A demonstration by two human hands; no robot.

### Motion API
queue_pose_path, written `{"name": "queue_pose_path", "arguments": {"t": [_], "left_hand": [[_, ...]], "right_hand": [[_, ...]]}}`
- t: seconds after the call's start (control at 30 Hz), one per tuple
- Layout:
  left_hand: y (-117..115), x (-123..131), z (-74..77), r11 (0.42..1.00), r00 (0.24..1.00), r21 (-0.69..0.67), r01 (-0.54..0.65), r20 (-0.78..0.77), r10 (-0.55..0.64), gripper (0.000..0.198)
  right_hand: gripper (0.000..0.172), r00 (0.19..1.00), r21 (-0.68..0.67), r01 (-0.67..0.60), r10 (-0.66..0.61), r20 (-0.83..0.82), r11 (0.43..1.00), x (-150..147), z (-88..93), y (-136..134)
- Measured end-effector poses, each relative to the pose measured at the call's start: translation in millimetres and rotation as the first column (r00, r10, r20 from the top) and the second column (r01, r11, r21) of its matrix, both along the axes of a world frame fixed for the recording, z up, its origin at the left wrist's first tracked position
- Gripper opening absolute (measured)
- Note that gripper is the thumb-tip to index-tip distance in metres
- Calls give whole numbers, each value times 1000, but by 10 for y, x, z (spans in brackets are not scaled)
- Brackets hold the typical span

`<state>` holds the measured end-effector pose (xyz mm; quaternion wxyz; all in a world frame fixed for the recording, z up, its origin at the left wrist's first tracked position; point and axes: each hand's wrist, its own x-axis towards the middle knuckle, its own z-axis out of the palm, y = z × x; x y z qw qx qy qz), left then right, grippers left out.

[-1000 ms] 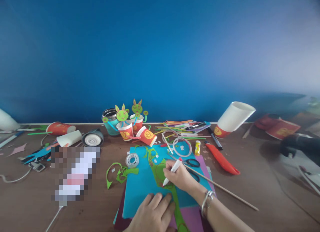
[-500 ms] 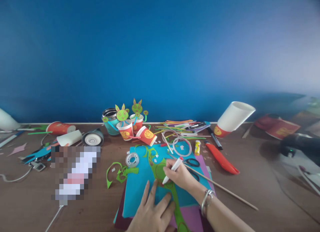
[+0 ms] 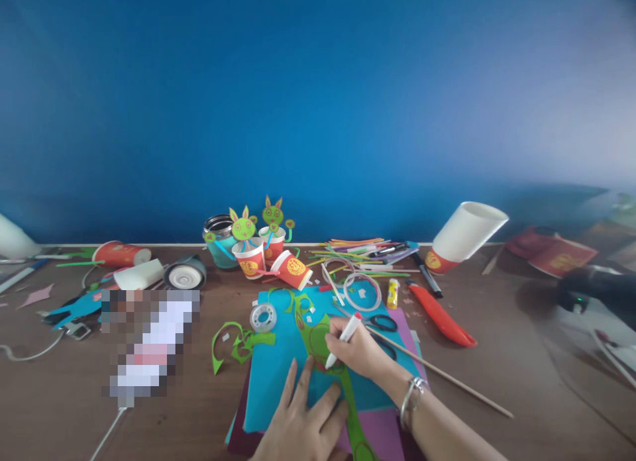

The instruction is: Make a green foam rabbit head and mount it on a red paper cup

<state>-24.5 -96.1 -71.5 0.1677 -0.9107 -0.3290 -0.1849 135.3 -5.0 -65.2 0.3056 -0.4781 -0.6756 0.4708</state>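
My right fingers pinch a slim white marker, its tip on the curvy green paper beside my left fingers (flat, spread wider than a second ago).

Left grip splayed, right grip pinched

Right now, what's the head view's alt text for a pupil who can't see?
A right hand holds a white marker to green paper over a blue sheet, the left hand resting alongside. Behind are two cups with green rabbit-like figures.
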Motion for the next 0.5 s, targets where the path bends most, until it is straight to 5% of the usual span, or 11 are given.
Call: {"name": "queue_pose_path", "arguments": {"t": [0.5], "left_hand": [[1, -6, 18, 1000, 1000, -8, -1, 2, 1, 40]], "right_hand": [[25, 999, -6, 38, -38, 11, 999, -34, -29, -8]]}}
